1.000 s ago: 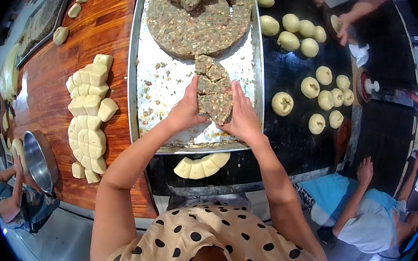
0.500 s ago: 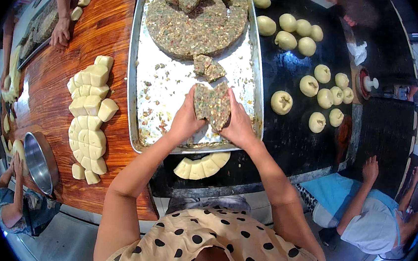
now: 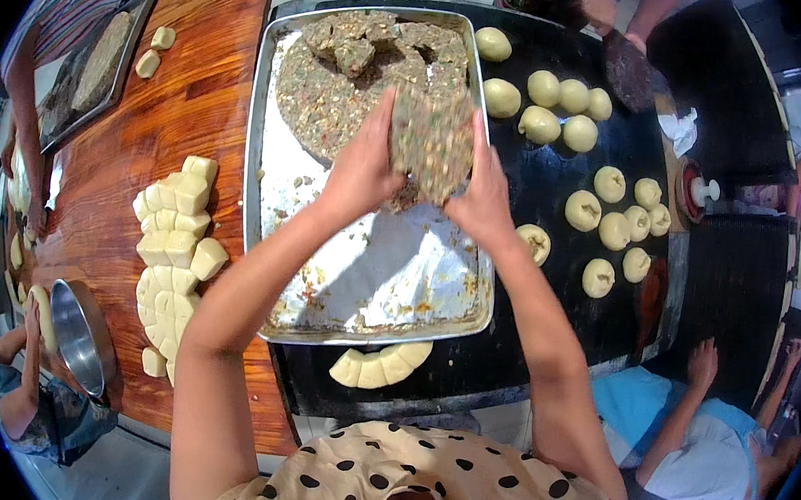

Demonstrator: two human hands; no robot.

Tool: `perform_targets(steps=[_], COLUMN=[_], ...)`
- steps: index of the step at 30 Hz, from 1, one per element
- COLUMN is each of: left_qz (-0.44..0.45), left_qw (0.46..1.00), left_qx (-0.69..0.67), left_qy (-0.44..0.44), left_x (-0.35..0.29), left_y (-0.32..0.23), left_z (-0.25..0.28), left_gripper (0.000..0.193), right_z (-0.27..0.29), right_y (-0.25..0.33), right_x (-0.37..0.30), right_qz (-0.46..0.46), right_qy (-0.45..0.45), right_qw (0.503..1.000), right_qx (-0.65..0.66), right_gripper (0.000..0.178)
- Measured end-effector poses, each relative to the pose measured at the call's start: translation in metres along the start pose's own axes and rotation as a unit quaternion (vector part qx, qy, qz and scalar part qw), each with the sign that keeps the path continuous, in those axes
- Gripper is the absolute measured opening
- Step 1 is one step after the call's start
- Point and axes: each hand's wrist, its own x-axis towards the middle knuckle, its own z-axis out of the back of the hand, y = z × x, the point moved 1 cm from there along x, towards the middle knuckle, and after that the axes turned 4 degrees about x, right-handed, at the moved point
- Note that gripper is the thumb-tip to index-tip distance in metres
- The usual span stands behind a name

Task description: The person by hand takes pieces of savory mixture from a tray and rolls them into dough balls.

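Between my left hand (image 3: 362, 172) and my right hand (image 3: 484, 189) is a thick chunk of nut-and-seed filling (image 3: 432, 143), greyish brown with light bits. My palms press on its two sides, the fingers pointing away from me. The chunk is lifted over a metal tray (image 3: 369, 340) and covers part of a large round slab of the same filling (image 3: 314, 100). Broken lumps (image 3: 352, 41) lie on top of that slab. Crumbs and greasy smears mark the tray's near half. Below the chunk, a smaller lump of filling (image 3: 403, 196) is mostly hidden.
Cut dough pieces (image 3: 172, 249) cover part of the wooden table at left; a dough strip (image 3: 381, 366) lies before the tray. Round dough balls (image 3: 614, 231) sit on the black surface at right. A steel bowl (image 3: 83, 337) stands lower left. Co-workers' arms (image 3: 25, 131) reach in around the tables.
My hands have carried the chunk away from me, up from the tray's near part to over the slab. A co-worker's hand at the left has drawn back from the dough pieces.
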Motion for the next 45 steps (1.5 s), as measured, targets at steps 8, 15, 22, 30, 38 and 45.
perform_targets(steps=[8, 15, 22, 30, 38, 45], left_qz=[0.031, 0.058, 0.266, 0.353, 0.272, 0.193], left_qw=[0.999, 0.996, 0.954, 0.852, 0.887, 0.922], left_qx=[0.018, 0.062, -0.140, -0.380, -0.354, -0.284], left_qy=[0.015, -0.034, -0.012, -0.065, -0.118, -0.177], left_x=[0.138, 0.090, -0.094, -0.107, -0.112, -0.004], left_y=[0.070, 0.052, 0.046, 0.047, 0.011, 0.072], left_z=[-0.030, -0.012, -0.028, -0.079, -0.034, 0.024], left_gripper=[0.109, 0.075, 0.054, 0.063, 0.062, 0.054], right_z=[-0.009, 0.010, -0.039, -0.110, -0.099, -0.115], right_y=[-0.081, -0.080, -0.022, -0.033, 0.008, 0.025], right_x=[0.142, 0.114, -0.041, -0.035, -0.032, 0.101], right_qz=[0.086, 0.040, -0.061, -0.008, 0.060, 0.164], right_qy=[0.004, 0.016, 0.098, -0.007, -0.071, -0.074], right_qw=[0.994, 0.991, 0.993, 1.000, 0.994, 0.984], right_qx=[-0.074, -0.124, -0.007, -0.024, 0.054, -0.012], right_gripper=[0.130, 0.107, 0.098, 0.075, 0.070, 0.071])
